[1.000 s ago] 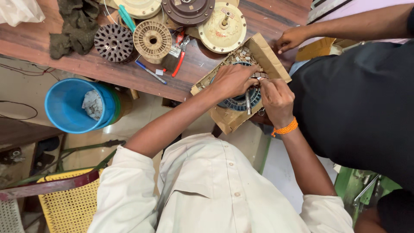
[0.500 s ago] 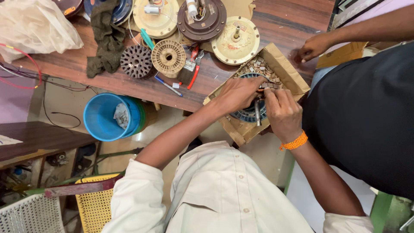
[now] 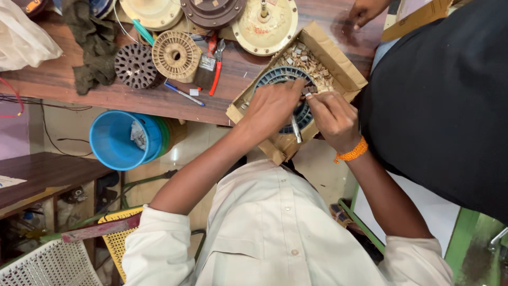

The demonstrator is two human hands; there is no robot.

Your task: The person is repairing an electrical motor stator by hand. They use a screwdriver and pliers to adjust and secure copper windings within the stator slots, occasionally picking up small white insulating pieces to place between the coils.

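A round motor stator with blue insulation lies in an open cardboard box at the table's near edge. My left hand lies over the stator with its fingers curled on the rim, holding it down. My right hand, with an orange band at the wrist, pinches at the stator's right side and holds a thin metal tool that points toward me. Small pale wood-like chips fill the box's far part.
On the wooden table lie a cream wound stator, a dark stator core, red-handled pliers, a blue pen and round motor covers. A blue bucket stands below. A person in black stands at right.
The view has shifted so the table and box sit differently in frame. Both hands stay on the stator in the box, the right hand still working at its edge.
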